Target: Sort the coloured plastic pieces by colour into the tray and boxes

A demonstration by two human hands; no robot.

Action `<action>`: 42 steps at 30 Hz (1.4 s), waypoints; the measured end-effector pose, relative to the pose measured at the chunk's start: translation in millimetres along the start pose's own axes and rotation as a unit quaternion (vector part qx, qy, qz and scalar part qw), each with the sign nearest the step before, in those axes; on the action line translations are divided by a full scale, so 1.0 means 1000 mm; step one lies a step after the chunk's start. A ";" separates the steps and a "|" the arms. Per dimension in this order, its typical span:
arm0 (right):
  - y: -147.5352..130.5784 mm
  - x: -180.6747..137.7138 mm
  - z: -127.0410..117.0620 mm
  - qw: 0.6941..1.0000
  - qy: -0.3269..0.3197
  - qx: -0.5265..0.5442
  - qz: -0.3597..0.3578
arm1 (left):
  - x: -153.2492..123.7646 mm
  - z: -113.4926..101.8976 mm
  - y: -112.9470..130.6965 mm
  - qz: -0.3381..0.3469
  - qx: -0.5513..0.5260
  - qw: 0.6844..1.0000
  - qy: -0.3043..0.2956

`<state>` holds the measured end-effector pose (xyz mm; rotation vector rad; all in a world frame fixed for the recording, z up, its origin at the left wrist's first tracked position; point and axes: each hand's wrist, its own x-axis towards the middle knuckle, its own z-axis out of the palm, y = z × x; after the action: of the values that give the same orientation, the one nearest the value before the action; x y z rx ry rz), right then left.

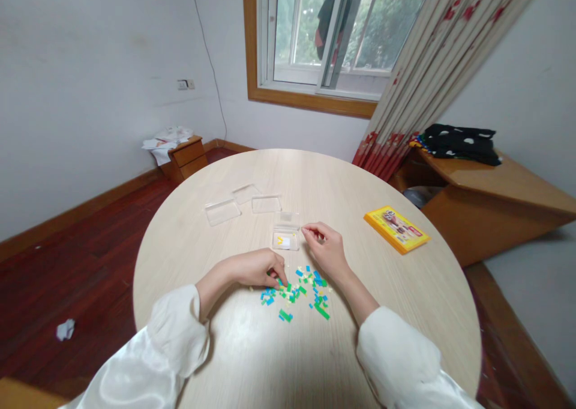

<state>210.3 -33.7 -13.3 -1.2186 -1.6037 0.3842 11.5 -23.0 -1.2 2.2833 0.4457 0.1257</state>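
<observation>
Small blue, green and yellow toy pieces (321,307) lie scattered in a loose pile on the table in front of me. My left hand (263,268) reaches down onto the pile's left side, thumb and finger bent close together among the pieces; what lies between them is too small to make out. Just beyond the pile, a hinged clear plastic box (286,240) lies with its lid raised and several yellow pieces and a white patch inside. Beside its right edge my right hand (323,246) is closed in a pinch, and anything between the fingertips is hidden.
Several clear plastic lids or trays (223,211) lie toward the back left of the round table (405,313). A yellow box (396,229) with a printed picture rests on the right. Beyond stand a tilted wooden cabinet (508,205) and a small drawer unit (188,157).
</observation>
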 end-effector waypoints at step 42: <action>0.001 -0.001 0.000 1.000 -0.002 -0.001 0.003 | 0.000 0.004 0.012 -0.091 -0.085 0.989 0.079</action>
<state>210.7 -34.4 -15.1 -1.2262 -1.6047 0.3890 15.3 -33.4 5.3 2.0616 0.6977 0.2444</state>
